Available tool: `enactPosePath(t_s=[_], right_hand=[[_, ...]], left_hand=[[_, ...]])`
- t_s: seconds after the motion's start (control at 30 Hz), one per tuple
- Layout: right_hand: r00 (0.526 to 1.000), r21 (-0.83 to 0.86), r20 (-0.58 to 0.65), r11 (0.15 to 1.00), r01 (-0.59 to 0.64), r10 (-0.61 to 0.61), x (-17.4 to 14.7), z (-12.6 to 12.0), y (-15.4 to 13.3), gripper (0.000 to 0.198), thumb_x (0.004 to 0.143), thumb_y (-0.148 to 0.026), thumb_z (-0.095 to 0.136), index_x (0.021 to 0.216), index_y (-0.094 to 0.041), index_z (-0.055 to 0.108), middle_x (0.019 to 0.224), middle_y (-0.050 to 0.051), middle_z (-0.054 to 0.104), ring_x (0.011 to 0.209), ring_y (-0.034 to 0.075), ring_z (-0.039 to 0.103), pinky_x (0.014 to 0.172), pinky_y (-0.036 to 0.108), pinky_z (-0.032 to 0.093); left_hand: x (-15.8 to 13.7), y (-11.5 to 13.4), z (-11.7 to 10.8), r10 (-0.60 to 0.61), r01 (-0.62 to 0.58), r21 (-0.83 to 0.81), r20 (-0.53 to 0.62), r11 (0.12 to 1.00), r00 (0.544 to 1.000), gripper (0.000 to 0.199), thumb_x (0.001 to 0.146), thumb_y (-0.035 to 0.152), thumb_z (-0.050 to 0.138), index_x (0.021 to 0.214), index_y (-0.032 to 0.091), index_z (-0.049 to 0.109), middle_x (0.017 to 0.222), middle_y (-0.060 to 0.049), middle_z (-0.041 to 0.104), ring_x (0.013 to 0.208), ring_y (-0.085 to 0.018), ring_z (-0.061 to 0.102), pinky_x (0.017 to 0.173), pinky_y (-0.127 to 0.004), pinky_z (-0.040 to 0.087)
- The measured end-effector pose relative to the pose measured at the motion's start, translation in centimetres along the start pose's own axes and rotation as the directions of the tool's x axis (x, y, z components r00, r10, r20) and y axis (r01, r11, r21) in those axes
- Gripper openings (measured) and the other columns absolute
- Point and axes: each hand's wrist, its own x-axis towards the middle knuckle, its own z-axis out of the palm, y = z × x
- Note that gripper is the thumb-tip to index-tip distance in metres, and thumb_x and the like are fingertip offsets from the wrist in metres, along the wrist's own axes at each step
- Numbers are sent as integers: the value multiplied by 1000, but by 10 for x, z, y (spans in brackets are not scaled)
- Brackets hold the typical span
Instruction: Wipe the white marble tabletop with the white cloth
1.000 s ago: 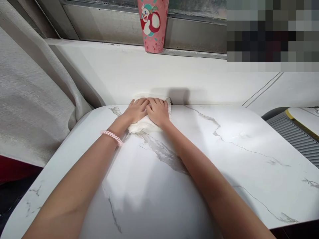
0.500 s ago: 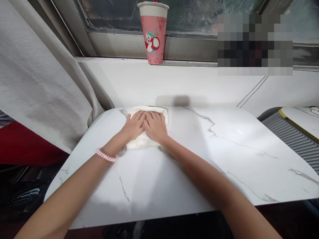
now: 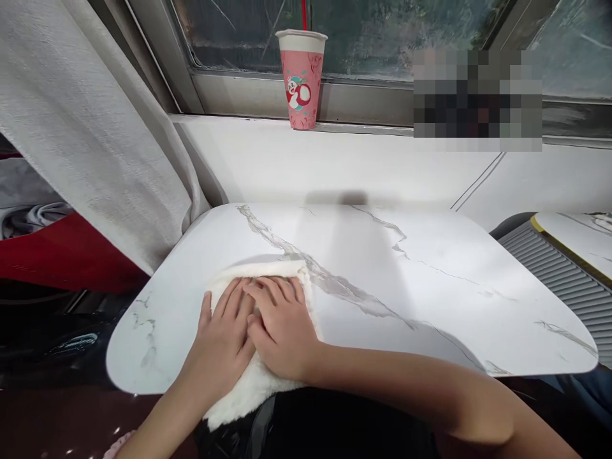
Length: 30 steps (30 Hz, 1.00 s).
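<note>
Our left hand (image 3: 220, 347) and right hand (image 3: 287, 328) lie touching on a fluffy white rectangular cloth (image 3: 261, 377), grip unclenched, fingers extended. The cloth overhangs the near edge of a white, grey-veined, marble-patterned desk (image 3: 444, 306). We would do best keeping palms flat, pressure even.

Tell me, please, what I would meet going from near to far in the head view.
White cloth under the left hand and right hand → pink cup → window.
</note>
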Motion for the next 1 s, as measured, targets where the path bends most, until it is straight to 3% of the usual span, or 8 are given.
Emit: enactPosePath(t_s=[0.2,0.4,0.5,0.7,0.83,1.0], right_hand=[[1000,47,8,999,-2,1,24,15,-6,44,91,-22,47,136,-23,48,135,5,54,128,19,42,118,43,20],[995,125,-65,989,-72,81,78,45,-4,43,91,-17,42,133,-22,49,135,5,55,130,19,42,118,44,17],[985,132,-117,985,-110,125,109,57,5,44,90,-16,42,133,-20,49,136,6,54,132,20,40,119,46,15],[964,83,-195,982,-170,183,163,68,30,42,89,-15,40,129,-20,52,133,5,57,129,20,43,117,44,17],[958,51,-220,983,-174,181,192,74,44,40,90,-14,39,127,-19,53,130,5,59,127,20,46,116,43,20],[968,-17,-212,989,-144,137,221,83,54,40,91,-15,37,128,-19,53,130,4,60,126,20,46,115,44,21]], left_hand=[[5,-38,1,15,-13,-25,97,1000,995,59,96,34,27,152,21,20,153,-16,37,142,-34,31,109,-63,28],[54,-100,4,32,-9,-89,252,996,967,54,96,41,26,148,24,27,154,-15,32,142,-34,28,109,-69,19],[90,-123,5,68,-27,-164,244,986,967,52,95,43,26,143,24,32,152,-13,34,142,-30,27,113,-65,13],[153,-152,14,152,-96,-260,204,961,967,48,93,39,31,137,21,40,144,-11,43,137,-28,32,115,-51,20],[179,-172,23,177,-128,-274,161,953,971,47,92,39,33,133,21,45,141,-10,48,134,-27,37,113,-46,26],[200,-201,35,172,-131,-280,128,951,977,48,92,39,34,137,25,45,143,-8,47,134,-27,36,115,-48,23]])
